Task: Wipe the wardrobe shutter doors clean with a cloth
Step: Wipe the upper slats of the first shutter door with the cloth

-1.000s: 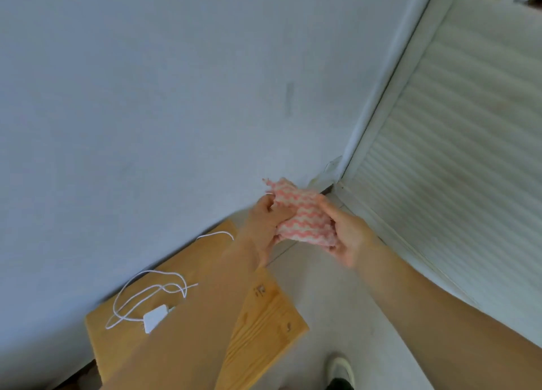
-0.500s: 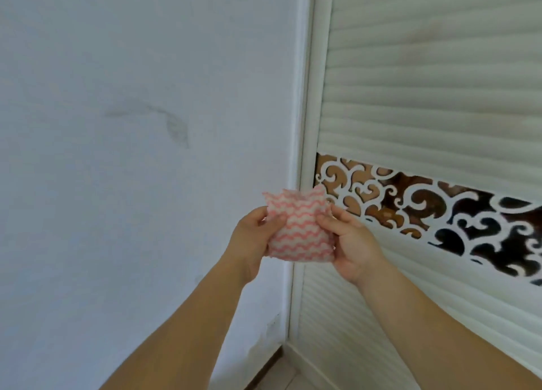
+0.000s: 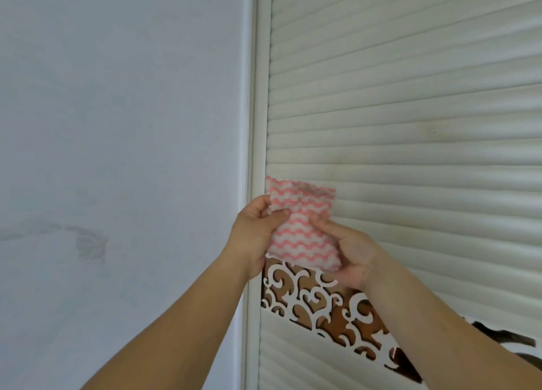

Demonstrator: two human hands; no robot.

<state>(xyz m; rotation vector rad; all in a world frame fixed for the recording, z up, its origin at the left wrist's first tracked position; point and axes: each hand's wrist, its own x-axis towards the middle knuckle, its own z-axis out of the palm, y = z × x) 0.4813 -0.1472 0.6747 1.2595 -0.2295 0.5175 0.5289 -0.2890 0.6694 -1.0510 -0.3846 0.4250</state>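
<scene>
A folded cloth [image 3: 299, 225] with pink wavy stripes on white is held up in front of the white slatted wardrobe shutter door [image 3: 410, 111]. My left hand [image 3: 258, 228] grips its left edge, thumb on the front. My right hand [image 3: 349, 252] pinches its lower right part from below. The cloth sits near the door's left edge, just above a carved white scroll band [image 3: 316, 304]. Whether the cloth touches the slats I cannot tell. Faint brownish smudges show on the slats to the right.
A pale blue-grey wall [image 3: 117, 125] with a faint scuff mark [image 3: 88, 243] fills the left half. The white door frame [image 3: 258, 125] runs vertically between the wall and the shutter. Slats continue below the carved band.
My view has swung up from the floor and wooden stool to the upper shutter slats. Both hands have lifted the cloth higher, from beside the carved band to just above it.
</scene>
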